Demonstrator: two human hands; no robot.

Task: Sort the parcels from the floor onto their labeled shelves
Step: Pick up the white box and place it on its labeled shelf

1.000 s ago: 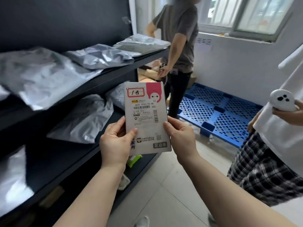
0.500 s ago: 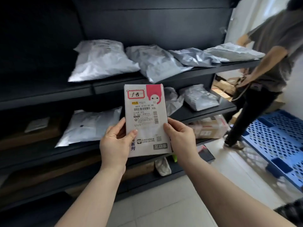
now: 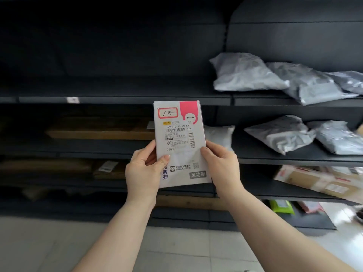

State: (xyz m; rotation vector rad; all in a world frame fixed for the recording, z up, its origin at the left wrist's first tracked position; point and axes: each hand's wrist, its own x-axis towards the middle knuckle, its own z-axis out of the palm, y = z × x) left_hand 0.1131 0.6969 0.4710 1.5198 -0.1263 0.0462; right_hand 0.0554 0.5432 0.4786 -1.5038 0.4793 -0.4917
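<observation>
I hold a flat white parcel (image 3: 181,142) upright in front of the dark shelving, its printed face toward me. It carries a red-framed handwritten label at top left, a pink corner with a cartoon face, and barcodes. My left hand (image 3: 144,169) grips its lower left edge with the thumb on the front. My right hand (image 3: 222,167) grips the lower right edge. The upper shelf (image 3: 125,99) runs behind the parcel's top edge and bears a small white tag (image 3: 73,99) at the left.
Grey plastic mailer bags (image 3: 247,72) lie on the upper shelf at right, more grey bags (image 3: 282,133) on the middle shelf. Flat brown cartons (image 3: 102,128) sit in the dim left bays. A taped cardboard box (image 3: 322,181) and a green packet (image 3: 281,206) are lower right. Tiled floor (image 3: 49,248) lies below.
The view has swung left along the shelving; the other person and the blue pallet have left the frame. The parcel stays held in both hands the same way.
</observation>
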